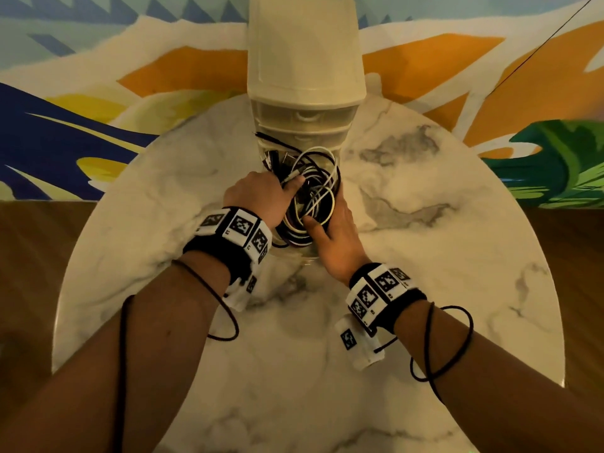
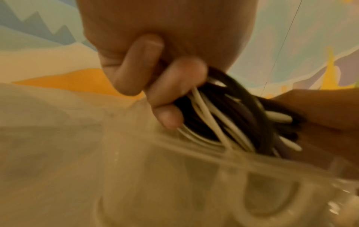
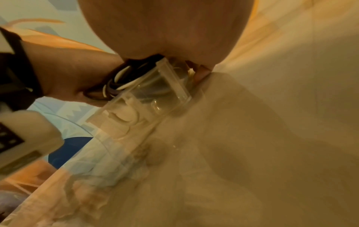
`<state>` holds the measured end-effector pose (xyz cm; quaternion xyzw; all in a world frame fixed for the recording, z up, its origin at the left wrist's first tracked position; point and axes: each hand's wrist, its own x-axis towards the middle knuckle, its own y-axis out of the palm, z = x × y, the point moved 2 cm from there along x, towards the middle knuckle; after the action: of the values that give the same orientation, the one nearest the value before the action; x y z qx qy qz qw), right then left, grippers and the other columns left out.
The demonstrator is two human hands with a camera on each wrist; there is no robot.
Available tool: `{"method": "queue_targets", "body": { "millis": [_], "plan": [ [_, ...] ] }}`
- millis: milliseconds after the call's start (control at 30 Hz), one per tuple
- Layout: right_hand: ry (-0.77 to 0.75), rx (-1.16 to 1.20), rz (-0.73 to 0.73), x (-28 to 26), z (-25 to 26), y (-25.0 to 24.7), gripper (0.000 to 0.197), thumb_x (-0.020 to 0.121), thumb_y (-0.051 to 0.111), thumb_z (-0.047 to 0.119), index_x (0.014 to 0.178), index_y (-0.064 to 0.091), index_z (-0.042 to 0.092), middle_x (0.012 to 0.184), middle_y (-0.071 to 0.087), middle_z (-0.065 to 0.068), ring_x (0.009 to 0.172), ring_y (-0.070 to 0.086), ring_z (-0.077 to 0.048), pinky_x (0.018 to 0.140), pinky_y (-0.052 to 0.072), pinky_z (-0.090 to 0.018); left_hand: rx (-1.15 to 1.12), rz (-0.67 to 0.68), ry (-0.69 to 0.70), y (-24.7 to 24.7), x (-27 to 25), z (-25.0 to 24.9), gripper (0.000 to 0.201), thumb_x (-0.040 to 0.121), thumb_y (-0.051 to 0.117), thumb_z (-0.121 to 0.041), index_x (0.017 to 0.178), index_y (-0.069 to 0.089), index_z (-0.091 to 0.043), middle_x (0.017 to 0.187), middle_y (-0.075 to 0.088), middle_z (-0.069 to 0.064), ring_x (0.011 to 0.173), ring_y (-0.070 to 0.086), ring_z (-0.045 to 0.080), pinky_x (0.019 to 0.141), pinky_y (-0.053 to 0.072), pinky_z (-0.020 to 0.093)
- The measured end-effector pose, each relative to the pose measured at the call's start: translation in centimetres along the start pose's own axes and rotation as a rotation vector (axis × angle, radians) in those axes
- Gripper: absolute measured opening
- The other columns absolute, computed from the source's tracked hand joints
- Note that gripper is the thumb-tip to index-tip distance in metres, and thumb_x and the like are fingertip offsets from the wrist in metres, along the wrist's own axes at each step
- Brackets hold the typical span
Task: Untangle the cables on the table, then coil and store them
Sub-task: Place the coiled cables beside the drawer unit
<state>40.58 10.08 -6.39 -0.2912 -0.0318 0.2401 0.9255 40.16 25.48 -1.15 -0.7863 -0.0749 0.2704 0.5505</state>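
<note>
A bundle of black, white and purple cables (image 1: 313,191) sits coiled in the clear pulled-out drawer (image 1: 307,260) of a cream drawer unit (image 1: 305,60). My left hand (image 1: 271,194) holds the coil's left side. In the left wrist view its fingers (image 2: 170,86) curl round the cables (image 2: 223,119) above the drawer rim (image 2: 194,153). My right hand (image 1: 333,227) grips the coil's right side, thumb on top and fingers along the outside. In the right wrist view a fingertip (image 3: 202,72) shows at the drawer (image 3: 174,86). Some cable ends stick out at the back.
The drawer unit stands at the far middle of a round marble table (image 1: 425,256). A painted wall rises behind it and wood floor lies to both sides. Thin black cords run along both my forearms from the wrist bands.
</note>
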Motion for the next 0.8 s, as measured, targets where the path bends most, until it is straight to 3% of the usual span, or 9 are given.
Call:
{"method": "queue_targets", "body": {
  "millis": [100, 167, 200, 267, 367, 467, 600, 700, 800],
  "plan": [
    [0.139, 0.224, -0.023, 0.2, -0.1, -0.6, 0.104, 0.077, 0.054, 0.057, 0.151, -0.010, 0.019, 0.159, 0.016, -0.002, 0.145, 0.018, -0.015, 0.117, 0.024, -0.044, 0.105, 0.043, 0.018, 0.0, 0.5, -0.3, 0.070, 0.090, 0.026, -0.068, 0.095, 0.061, -0.008, 0.105, 0.064, 0.016, 0.096, 0.061, 0.034, 0.072, 0.039, 0.035],
    [0.192, 0.254, -0.097, 0.4, 0.7, -1.7, 0.104, 0.078, 0.055, 0.059, 0.151, -0.009, 0.021, 0.160, 0.010, -0.001, 0.146, 0.013, -0.012, 0.118, 0.021, -0.045, 0.135, 0.050, 0.010, -0.1, 0.7, -0.5, 0.070, 0.090, 0.026, -0.068, 0.097, 0.061, -0.008, 0.106, 0.065, 0.015, 0.098, 0.061, 0.033, 0.072, 0.038, 0.035],
    [0.158, 0.138, -0.158, 0.6, 1.6, -2.5, 0.096, 0.082, 0.052, 0.058, 0.152, -0.002, 0.020, 0.160, 0.011, -0.002, 0.146, 0.013, -0.014, 0.118, 0.020, -0.045, 0.138, 0.055, 0.004, 0.0, 0.7, -0.7, 0.069, 0.091, 0.026, -0.068, 0.097, 0.061, -0.009, 0.106, 0.065, 0.014, 0.098, 0.061, 0.033, 0.071, 0.037, 0.035],
    [-0.074, -0.158, -0.238, 1.3, 4.2, -3.5, 0.071, 0.092, 0.046, 0.048, 0.151, 0.018, 0.019, 0.158, 0.020, -0.007, 0.145, 0.016, -0.020, 0.118, 0.020, -0.045, 0.146, 0.051, 0.004, -0.2, 0.5, -0.9, 0.060, 0.094, 0.030, -0.060, 0.097, 0.062, -0.009, 0.107, 0.065, 0.013, 0.099, 0.061, 0.032, 0.072, 0.037, 0.034],
    [-0.441, -0.400, 0.008, 3.2, 7.8, -1.5, 0.050, 0.097, 0.035, 0.040, 0.143, 0.041, 0.019, 0.152, 0.035, -0.007, 0.143, 0.023, -0.025, 0.114, 0.025, -0.048, 0.196, 0.050, 0.044, -0.3, 0.2, -0.6, 0.034, 0.098, 0.039, -0.031, 0.113, 0.057, -0.008, 0.120, 0.061, 0.012, 0.111, 0.058, 0.030, 0.083, 0.043, 0.036],
    [-0.356, -0.477, 0.290, 4.8, 7.3, 0.3, 0.058, 0.097, 0.019, 0.045, 0.145, 0.036, 0.017, 0.152, 0.036, -0.001, 0.146, 0.015, -0.017, 0.118, 0.017, -0.043, 0.152, 0.056, 0.024, -0.2, -0.1, -0.3, 0.040, 0.096, 0.042, -0.026, 0.130, 0.044, -0.004, 0.129, 0.054, 0.013, 0.119, 0.052, 0.029, 0.093, 0.041, 0.036],
    [-0.333, -0.485, 0.314, 5.6, 6.1, 0.4, 0.055, 0.101, 0.018, 0.042, 0.146, 0.033, 0.013, 0.153, 0.033, 0.001, 0.147, 0.011, -0.012, 0.119, 0.014, -0.037, 0.059, -0.043, 0.040, 0.5, -1.2, -0.1, 0.027, 0.094, 0.041, -0.022, 0.110, 0.055, -0.006, 0.113, 0.062, 0.013, 0.104, 0.059, 0.032, 0.079, 0.044, 0.037],
    [-0.286, -0.486, 0.321, 5.6, 5.8, 0.8, 0.054, 0.102, 0.020, 0.042, 0.147, 0.032, 0.013, 0.156, 0.026, 0.003, 0.147, 0.005, -0.009, 0.120, 0.009, -0.035, 0.061, -0.152, 0.167, 1.7, -2.3, 0.5, 0.027, 0.094, 0.036, -0.021, 0.110, 0.052, -0.004, 0.102, 0.065, 0.015, 0.091, 0.062, 0.034, 0.068, 0.039, 0.036],
    [-0.262, -0.457, 0.338, 5.5, 5.8, 1.0, 0.056, 0.102, 0.019, 0.044, 0.150, 0.021, 0.015, 0.159, 0.018, 0.002, 0.147, 0.002, -0.009, 0.120, 0.007, -0.038, -0.111, -0.299, 0.213, 2.4, -3.2, 1.6, 0.039, 0.092, 0.033, -0.032, 0.110, 0.052, -0.004, 0.097, 0.061, 0.014, 0.073, 0.061, 0.033, 0.054, 0.034, 0.031]
  ]
}}
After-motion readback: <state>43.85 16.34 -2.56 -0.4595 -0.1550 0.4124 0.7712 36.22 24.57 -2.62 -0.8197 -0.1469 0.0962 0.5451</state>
